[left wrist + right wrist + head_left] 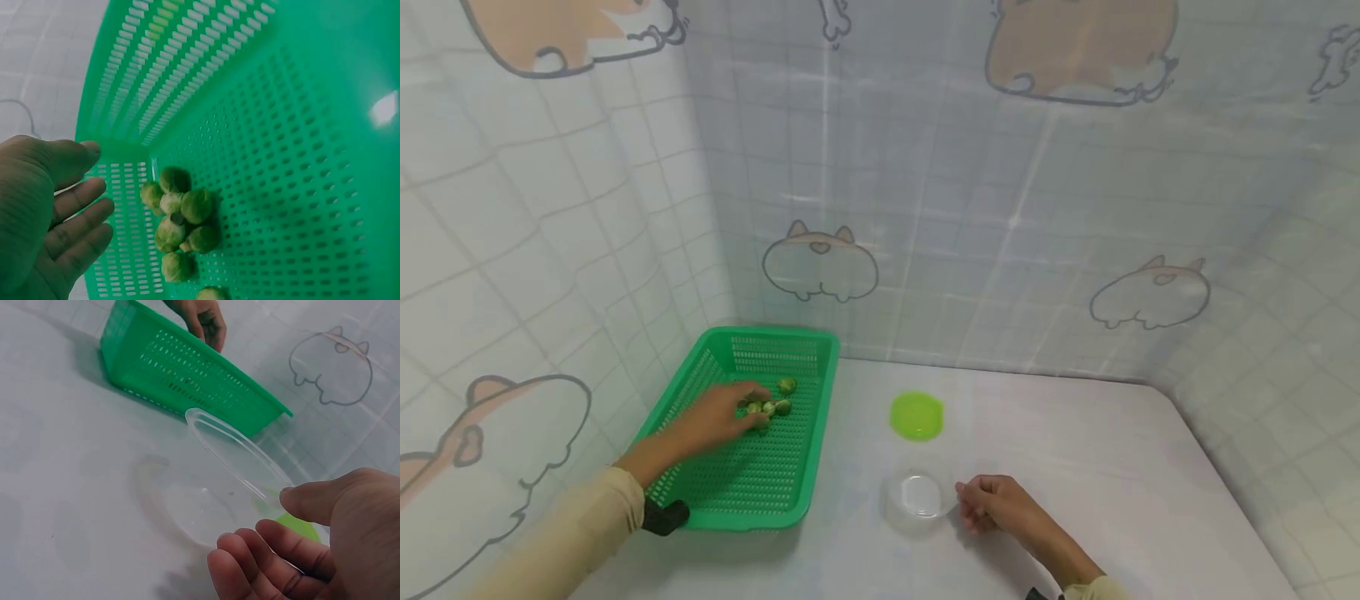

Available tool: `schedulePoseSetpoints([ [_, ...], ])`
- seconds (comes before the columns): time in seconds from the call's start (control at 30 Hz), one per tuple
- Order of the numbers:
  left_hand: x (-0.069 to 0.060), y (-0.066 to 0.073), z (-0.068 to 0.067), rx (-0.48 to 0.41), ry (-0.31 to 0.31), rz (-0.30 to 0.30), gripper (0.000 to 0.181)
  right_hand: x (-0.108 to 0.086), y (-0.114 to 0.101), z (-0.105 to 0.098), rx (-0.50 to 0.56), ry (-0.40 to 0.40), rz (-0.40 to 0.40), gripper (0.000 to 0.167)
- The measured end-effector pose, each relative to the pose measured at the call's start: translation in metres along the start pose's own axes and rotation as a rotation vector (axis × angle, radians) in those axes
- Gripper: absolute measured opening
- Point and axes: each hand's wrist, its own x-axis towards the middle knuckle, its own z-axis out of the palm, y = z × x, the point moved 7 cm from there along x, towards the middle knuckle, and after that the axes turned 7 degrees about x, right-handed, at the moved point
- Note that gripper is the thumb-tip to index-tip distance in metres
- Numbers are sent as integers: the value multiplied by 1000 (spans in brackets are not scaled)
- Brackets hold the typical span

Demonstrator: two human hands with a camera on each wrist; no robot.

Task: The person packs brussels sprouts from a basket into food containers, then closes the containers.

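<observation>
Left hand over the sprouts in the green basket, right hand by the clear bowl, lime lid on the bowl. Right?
One miss: the lid isn't on the bowl. The head view shows it lying on the table, beyond the bowl. The rest stands: left hand over the sprouts in the basket, right hand by the bowl.
</observation>
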Motion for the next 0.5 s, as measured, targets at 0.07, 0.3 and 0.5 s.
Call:
schedulePoseSetpoints([
  [0.07,3,-3,-1,1,-31,2,31,-1,1,-1,10,-1,2,38],
  [0.3,12,-9,3,33,-133,39,29,-1,1,3,60,-44,-10,34],
  [0.5,21,-18,8,21,-191,53,28,-1,-1,4,70,-68,-22,32],
])
